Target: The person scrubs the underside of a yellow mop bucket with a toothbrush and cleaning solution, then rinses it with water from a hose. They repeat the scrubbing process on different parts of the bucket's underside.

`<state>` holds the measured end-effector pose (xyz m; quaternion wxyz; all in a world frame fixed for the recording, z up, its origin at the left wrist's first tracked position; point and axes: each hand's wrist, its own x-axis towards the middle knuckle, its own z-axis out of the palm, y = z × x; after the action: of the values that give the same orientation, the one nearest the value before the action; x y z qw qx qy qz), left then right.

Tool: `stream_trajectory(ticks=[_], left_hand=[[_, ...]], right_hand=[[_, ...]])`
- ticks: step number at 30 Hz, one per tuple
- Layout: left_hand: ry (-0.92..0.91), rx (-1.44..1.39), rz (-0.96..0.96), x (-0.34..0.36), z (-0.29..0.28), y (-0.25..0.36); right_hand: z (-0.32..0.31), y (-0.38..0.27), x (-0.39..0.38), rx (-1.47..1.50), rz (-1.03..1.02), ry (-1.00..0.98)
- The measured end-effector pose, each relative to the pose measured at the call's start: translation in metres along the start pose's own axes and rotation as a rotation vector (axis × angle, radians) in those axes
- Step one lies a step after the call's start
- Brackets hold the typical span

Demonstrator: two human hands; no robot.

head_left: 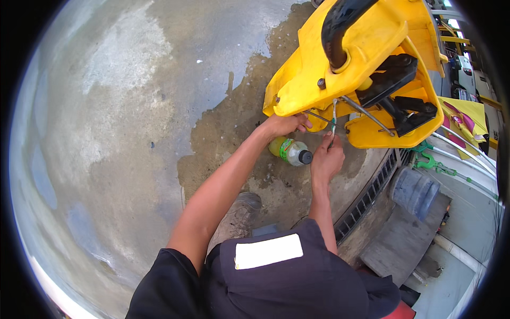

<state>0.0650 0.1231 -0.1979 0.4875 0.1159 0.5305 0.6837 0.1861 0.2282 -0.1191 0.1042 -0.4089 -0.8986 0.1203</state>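
Apparently mid-job: big yellow moulded-plastic shell (366,50)

Right hand (327,157) grips a slim pale-tipped tool (333,120) by the shell's lower edge; left hand (284,125) curls there too, grasp unclear. Silver metal rod (366,115) sits exposed; can't tell what's finished.

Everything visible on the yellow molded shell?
Glossy, plastic-looking yellow shell, upper right, open toward lower right. A thick black curved tube enters its hole; black brackets and a grey metal rod show inside. One dark bolt sits on its face. The left hand's grip is at its lower edge; touch can't be confirmed.
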Motion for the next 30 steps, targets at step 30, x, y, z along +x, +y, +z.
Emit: stream_trajectory(ticks=[30], left_hand=[[0.071, 0.13, -0.096, 0.004, 0.001, 0.017]], right_hand=[[0.028, 0.009, 0.005, 0.122, -0.03, 0.088]])
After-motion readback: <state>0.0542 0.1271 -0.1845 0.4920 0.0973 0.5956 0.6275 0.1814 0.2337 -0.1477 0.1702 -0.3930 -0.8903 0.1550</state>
